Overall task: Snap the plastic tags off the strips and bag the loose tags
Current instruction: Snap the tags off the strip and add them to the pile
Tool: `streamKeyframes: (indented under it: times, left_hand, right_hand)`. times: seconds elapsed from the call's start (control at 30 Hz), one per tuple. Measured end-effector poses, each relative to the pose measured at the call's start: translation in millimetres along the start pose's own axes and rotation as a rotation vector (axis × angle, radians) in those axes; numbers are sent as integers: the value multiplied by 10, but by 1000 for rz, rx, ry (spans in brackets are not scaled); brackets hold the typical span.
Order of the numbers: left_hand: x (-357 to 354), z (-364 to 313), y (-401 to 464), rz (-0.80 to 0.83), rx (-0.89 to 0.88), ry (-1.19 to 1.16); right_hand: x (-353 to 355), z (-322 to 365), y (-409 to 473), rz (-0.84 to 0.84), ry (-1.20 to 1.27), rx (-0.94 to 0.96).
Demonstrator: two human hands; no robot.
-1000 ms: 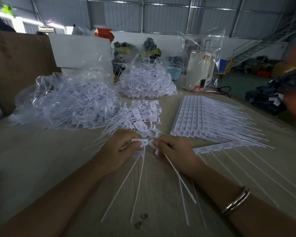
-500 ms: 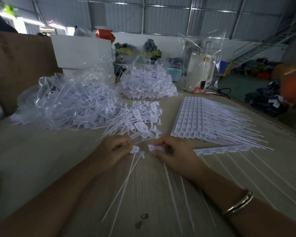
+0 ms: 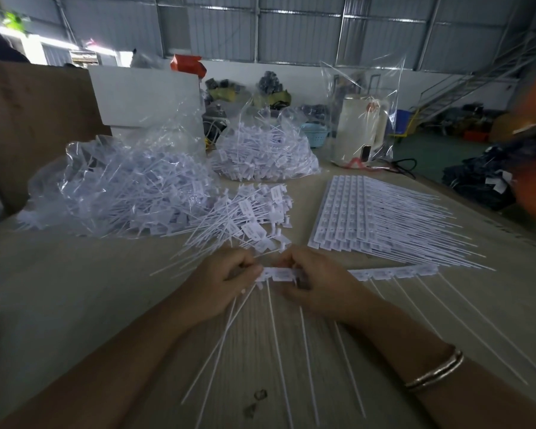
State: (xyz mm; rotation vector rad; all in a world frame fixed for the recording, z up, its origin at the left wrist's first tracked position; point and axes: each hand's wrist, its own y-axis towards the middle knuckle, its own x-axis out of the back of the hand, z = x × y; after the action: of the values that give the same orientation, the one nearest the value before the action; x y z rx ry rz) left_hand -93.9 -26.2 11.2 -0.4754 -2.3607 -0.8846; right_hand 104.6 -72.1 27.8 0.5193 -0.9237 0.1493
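Since half a second ago the two hands have been brought together: the gap between the separated tag heads is closed and a joined strip (image 3: pixel 277 274) is now spanned between them.

Far left, a clear bag of loose tags (image 3: pixel 118 188) is slumped on the wooden table (image 3: pixel 59 289), against a brown board (image 3: pixel 28 119). Just right of it a heap of loose tags (image 3: pixel 248 215) is spread, tails fanned toward the near left.

Left hand (image 3: pixel 220 283): fingers curled, the strip's left end pinched; several freed tags (image 3: pixel 226 332) are also gripped, their thin tails trailing toward the viewer.

Strip: long axis left to right, heads in a row between the hands, tails pointed toward the near edge.

Right hand (image 3: pixel 316 283): fingers curled over the strip's right portion; a metal bangle (image 3: pixel 435 371) is worn on that wrist. Beyond this hand the strip is continued rightward along the table (image 3: pixel 393 272), lying flat.

Behind, a second filled bag (image 3: pixel 266 156) is seen at centre. A stack of unbroken strips (image 3: pixel 372 218) is laid right of the heap, heads to the left, tails pointed right. A white appliance in a clear bag (image 3: pixel 362 131) is stood at the far edge.
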Motion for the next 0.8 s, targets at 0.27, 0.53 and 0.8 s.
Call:
streamKeyframes:
  times: [0.27, 0.53, 0.8]
  left_hand:
    - [50, -33, -4, -13, -112, 38]
    - [37, -104, 16, -23, -91, -56]
    - [122, -126, -30, -34, 135, -553]
  right_hand:
    - [-43, -27, 20, -111, 37, 17]
    - [-54, 64, 36, -164, 313, -56]
    - [24, 148, 5, -250, 783, -178]
